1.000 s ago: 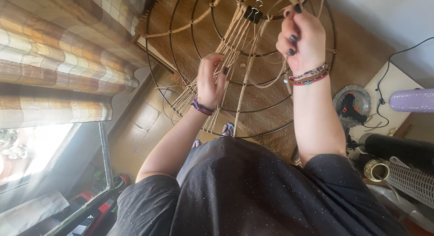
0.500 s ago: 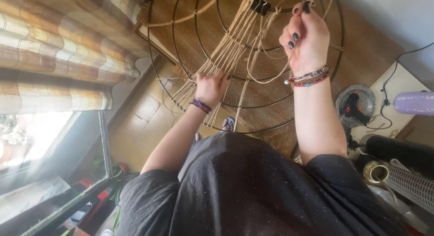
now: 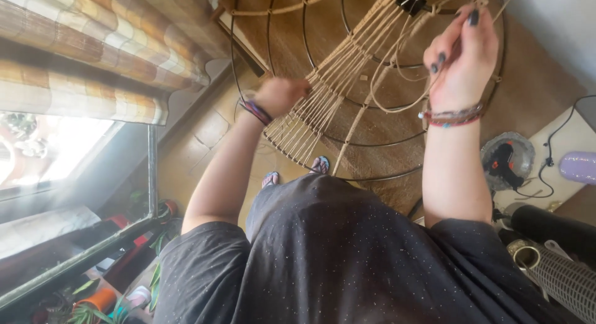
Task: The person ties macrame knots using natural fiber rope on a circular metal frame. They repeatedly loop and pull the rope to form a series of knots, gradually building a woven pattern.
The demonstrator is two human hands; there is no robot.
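A: Holding cord on the wire frame point(image 3: 347, 107). Status?

B: Left hand point(image 3: 280, 95) is closed in a loose fist against the fan of beige cords point(image 3: 323, 107), gripping a few strands at its left edge. Right hand point(image 3: 460, 63) is up far right, fingertips pinched narrow on a single loose cord point(image 3: 397, 82) near the black binder clip point(image 3: 413, 0).

A: Where's the work sitting?

B: Frame is a set of thin dark concentric rings, standing in front of me above the floor. Cords run from the clip at the top down to the outer ring, spread like a fan.

A: Handling?

B: My read: cord is soft, light, limp, slightly rough, so not slippery. It takes a pinch grip close to the knot point; it sags if held far out. Frame looks stiff but thin and springy. I'd grip a ring, not the strands.

A: Containers?

B: Far right: a round metal dish point(image 3: 508, 162) with something dark in it, can't tell what. Near right: a small open can point(image 3: 525, 257), contents not visible. Bottom left: an orange pot point(image 3: 99, 299) with green leaves.
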